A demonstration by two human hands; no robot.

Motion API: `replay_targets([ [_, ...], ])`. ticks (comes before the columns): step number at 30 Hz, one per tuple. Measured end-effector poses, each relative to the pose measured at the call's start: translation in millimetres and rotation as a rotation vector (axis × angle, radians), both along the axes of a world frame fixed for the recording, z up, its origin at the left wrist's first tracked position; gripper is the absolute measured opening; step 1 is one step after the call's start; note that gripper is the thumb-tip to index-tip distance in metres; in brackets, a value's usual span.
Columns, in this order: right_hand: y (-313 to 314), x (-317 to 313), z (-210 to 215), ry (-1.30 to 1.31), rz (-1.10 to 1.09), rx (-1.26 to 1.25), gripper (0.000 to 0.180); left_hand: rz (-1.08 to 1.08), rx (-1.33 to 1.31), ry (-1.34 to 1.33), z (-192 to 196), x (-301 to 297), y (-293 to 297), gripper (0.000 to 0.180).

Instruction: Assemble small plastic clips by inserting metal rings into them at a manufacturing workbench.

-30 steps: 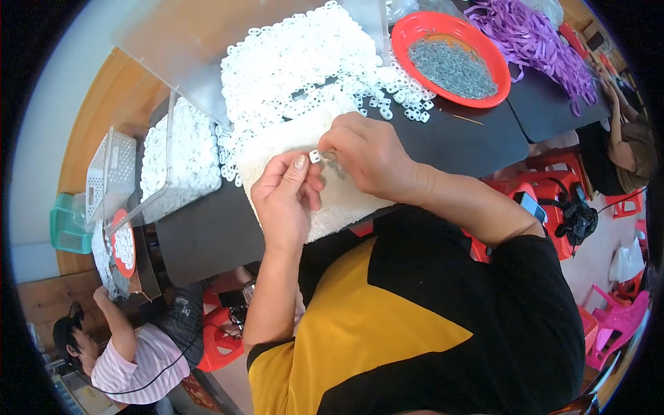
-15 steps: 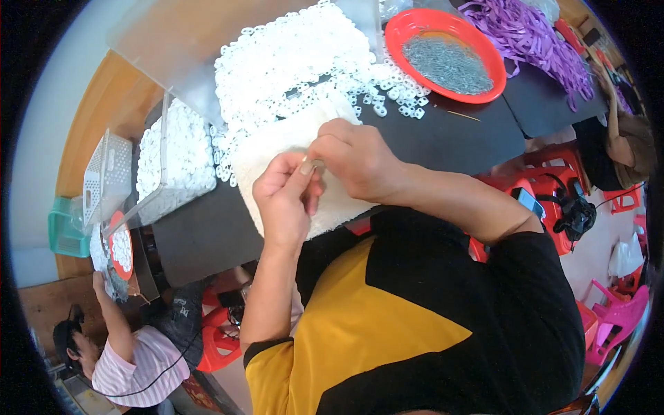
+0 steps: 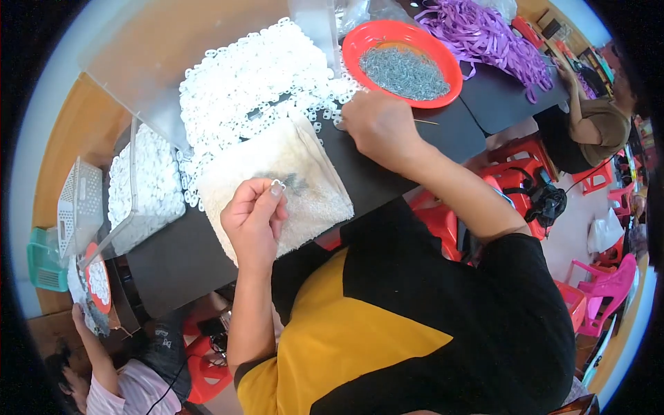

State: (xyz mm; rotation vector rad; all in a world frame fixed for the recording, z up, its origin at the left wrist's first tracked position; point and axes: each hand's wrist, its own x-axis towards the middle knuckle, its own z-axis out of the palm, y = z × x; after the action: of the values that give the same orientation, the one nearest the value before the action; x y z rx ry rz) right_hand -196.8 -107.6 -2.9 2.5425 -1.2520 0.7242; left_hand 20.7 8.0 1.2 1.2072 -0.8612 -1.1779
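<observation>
My left hand [image 3: 250,218] is closed in a pinch over a cream folded towel [image 3: 321,200]. Between its thumb and forefinger sits a small white plastic piece [image 3: 279,183], mostly covered by the fingertips. To the right, my right hand [image 3: 380,128] reaches over the dark table, its fingers curled down beside loose white pieces [image 3: 328,113] and the near-left rim of a red plate [image 3: 455,81]. The back of that hand hides whatever its fingertips hold or touch. Thin silvery metal pieces [image 3: 404,71] fill the plate. A large heap of white plastic pieces [image 3: 256,76] lies beyond the towel.
At left stands a clear bin [image 3: 131,225] of white pieces, near a white perforated basket [image 3: 78,200]. Purple straps [image 3: 484,41] lie far right. A thin stick [image 3: 426,122] is near my right hand. Other people work at both sides; red stools [image 3: 443,221] stand at right.
My hands have parted. The right hand has moved right from the left hand to the loose white pieces, while the left stays pinched over the towel. The whole view has shifted slightly.
</observation>
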Motion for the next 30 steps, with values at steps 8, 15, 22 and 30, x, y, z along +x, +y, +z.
replay_targets([
  [8, -8, 8, -1, 0.039, 0.042, 0.082, 0.015, 0.016, -0.046, 0.003, -2, -2, 7, 0.005],
  [15, -22, 10, 18, 0.169, 0.073, 0.346, 0.011, 0.038, -0.075, 0.021, -4, -2, 5, 0.005],
  [22, -15, 23, 30, 0.153, 0.254, 0.287, 0.014, 0.083, -0.078, 0.102, -4, 0, 6, 0.007],
  [30, -16, 40, 21, 0.025, 0.697, -0.001, 0.017, 0.066, -0.084, 0.127, -5, 1, 5, 0.007],
])
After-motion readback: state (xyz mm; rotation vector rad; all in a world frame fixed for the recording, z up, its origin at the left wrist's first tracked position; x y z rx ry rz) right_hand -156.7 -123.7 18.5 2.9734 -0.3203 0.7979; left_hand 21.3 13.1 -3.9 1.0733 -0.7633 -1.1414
